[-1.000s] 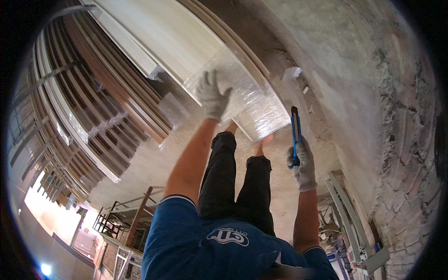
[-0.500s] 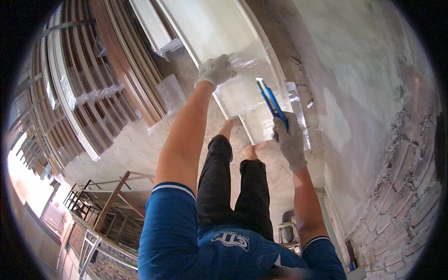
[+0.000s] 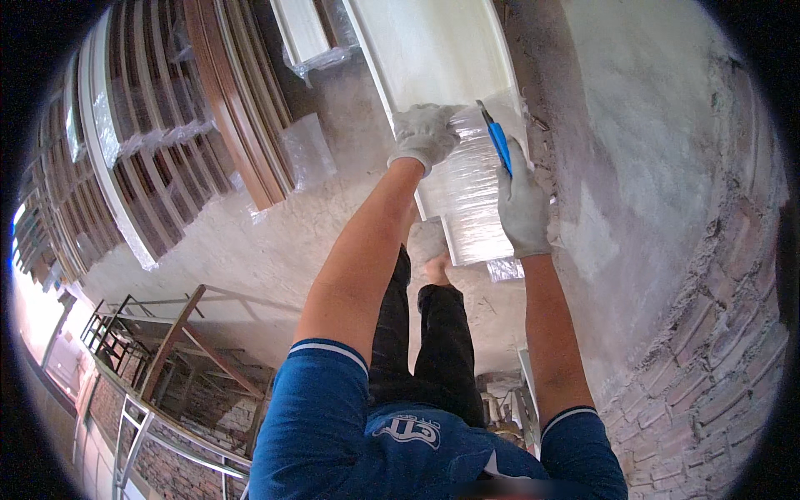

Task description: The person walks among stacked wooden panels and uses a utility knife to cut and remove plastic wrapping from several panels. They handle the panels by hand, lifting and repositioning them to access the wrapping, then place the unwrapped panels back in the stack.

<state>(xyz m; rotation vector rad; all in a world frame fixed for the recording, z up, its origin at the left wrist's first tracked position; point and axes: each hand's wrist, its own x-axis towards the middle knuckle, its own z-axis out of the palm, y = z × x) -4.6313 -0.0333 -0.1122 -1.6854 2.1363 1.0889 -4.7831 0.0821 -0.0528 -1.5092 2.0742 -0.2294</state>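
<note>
At two o'clock, the gloved right hand [image 3: 525, 207] wraps around a blue utility knife [image 3: 499, 146] pointing toward eleven. At twelve, the gloved left hand [image 3: 423, 133] bends over a white panel [image 3: 450, 67] partly covered in clear film [image 3: 479, 196]; whether it grips, I cannot tell. Brown strips [image 3: 225, 96] extend at ten.

Floor [image 3: 250, 242], grey & mottled, is seen throughout. White panels [image 3: 442, 50], part wrapped at near end, are laid on it ctr; strips [image 3: 225, 100], brown & white, to L; clear film [image 3: 308, 154] betw. Frame [image 3: 171, 346] is set lower L, prob. on floor too.
</note>
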